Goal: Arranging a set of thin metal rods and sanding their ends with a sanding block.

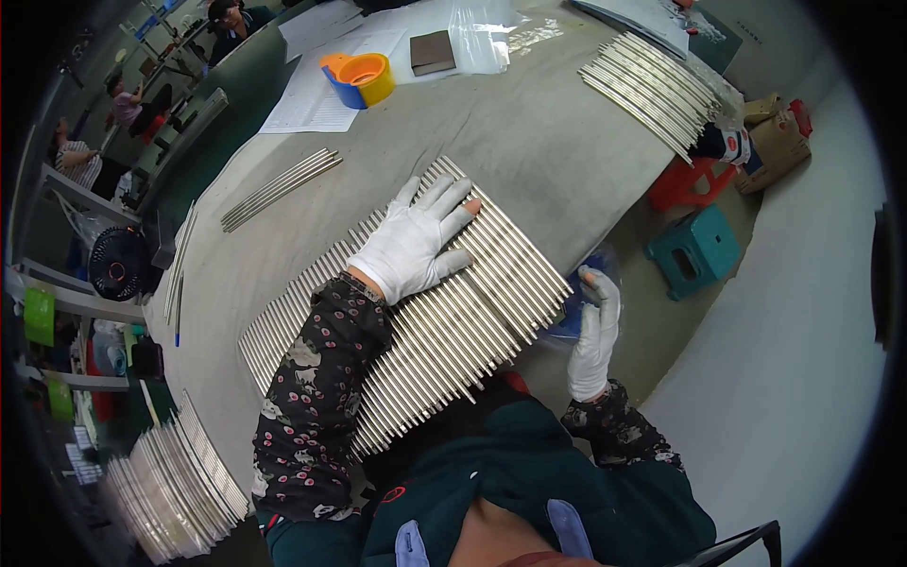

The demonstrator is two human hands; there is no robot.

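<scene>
Centrally, the left hand (408,241), fingers spread, hides some metal rods (444,345); whether the right hand (595,340) holds anything is indiscernible.

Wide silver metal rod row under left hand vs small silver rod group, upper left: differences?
Wide silver metal rod row: dozens of rods; small silver metal rod group: a few. The white-gloved left hand rests on the wide row; no hand touches the small group. Both: slim rods side by side.

Rods (482,302) on tbl (539,151) w/ papers (307,109) behind, stool (694,250) to R.
</scene>
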